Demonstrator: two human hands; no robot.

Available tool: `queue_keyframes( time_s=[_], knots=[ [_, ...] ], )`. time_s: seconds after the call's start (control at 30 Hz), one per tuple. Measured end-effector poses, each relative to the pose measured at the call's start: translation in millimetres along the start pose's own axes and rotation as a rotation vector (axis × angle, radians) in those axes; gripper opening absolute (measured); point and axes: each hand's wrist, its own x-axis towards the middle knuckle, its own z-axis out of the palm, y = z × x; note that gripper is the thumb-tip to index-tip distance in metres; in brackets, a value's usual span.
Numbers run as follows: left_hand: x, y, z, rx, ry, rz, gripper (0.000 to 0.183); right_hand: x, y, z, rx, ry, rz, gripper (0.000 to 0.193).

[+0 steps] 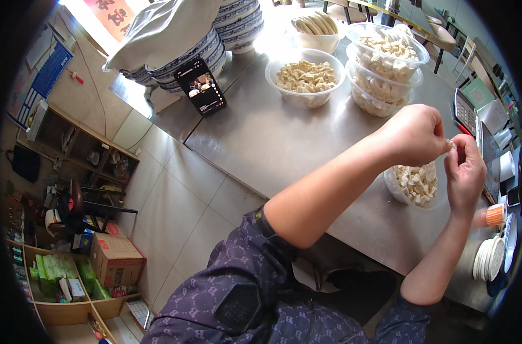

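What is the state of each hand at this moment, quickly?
Left hand: closed, fingertips pinching a small pale piece.
Right hand: closed, pinching the same piece above the bowl.

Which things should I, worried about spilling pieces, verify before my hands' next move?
1. Grip: the fingertips of the left hand and right hand meet at a small pale piece: ok.
2. Near bowl resting on the metal table, just below the hands in view: ok.
3. Room left in that bowl: pale chunks fill much of what shows, but depth is unclear: cannot tell.
4. Clearance between the left hand and the stacked bowls: close in this view, true gap unclear: cannot tell.
5. Phone standing away from both hands: ok.
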Motion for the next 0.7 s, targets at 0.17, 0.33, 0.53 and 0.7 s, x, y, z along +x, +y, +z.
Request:
queue_keyframes(
  time_s=[0.17,0.33,0.53,0.7],
  knots=[
    [4,-13,10,0.31,0.203,0.297,0.024,5,0,3,0.506,-0.05,0.439,0.018],
    [4,-17,16,0.356,0.179,0.253,0.02,-4,-13,15,0.337,-0.06,0.189,0.013],
    [1,-9,21,0.3,0.172,0.32,0.019,-1,2,12,0.551,-0.076,0.269,0.014],
    [2,-6,20,-0.008,0.183,0.288,0.021,1,11,13,1.324,-0.016,0.539,0.013]
  ],
)
